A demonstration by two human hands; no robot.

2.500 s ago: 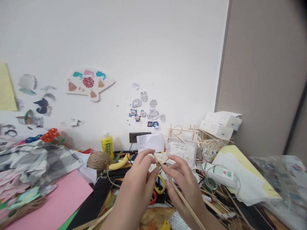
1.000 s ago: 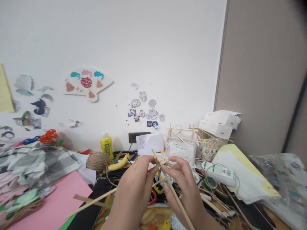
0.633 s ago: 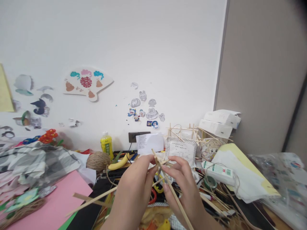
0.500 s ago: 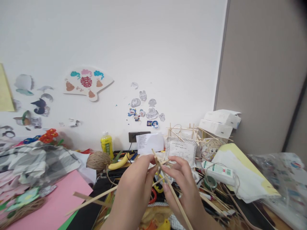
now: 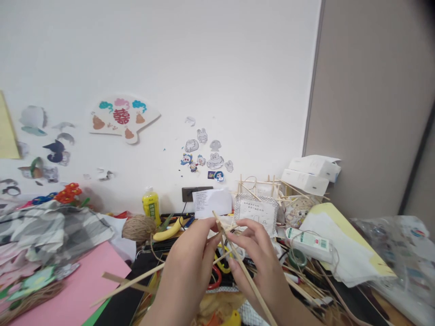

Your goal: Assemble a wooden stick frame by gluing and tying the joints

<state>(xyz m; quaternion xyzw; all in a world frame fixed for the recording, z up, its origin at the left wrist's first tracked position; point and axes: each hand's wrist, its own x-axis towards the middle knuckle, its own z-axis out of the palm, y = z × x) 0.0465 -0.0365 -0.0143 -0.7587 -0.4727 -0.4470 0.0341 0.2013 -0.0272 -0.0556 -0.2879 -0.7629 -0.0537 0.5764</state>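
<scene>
Hands [image 5: 188,260] [image 5: 265,262] lean inward, curled fingers [image 5: 244,244] pinching crossed wooden sticks [image 5: 252,284].

Your wooden table [image 5: 389,312] bears a yellow bottle [image 5: 151,207] and twine ball [image 5: 137,227] beyond and left of your left hand [image 5: 190,260], plastic bags [image 5: 406,260] well right of your right hand [image 5: 261,258].
</scene>
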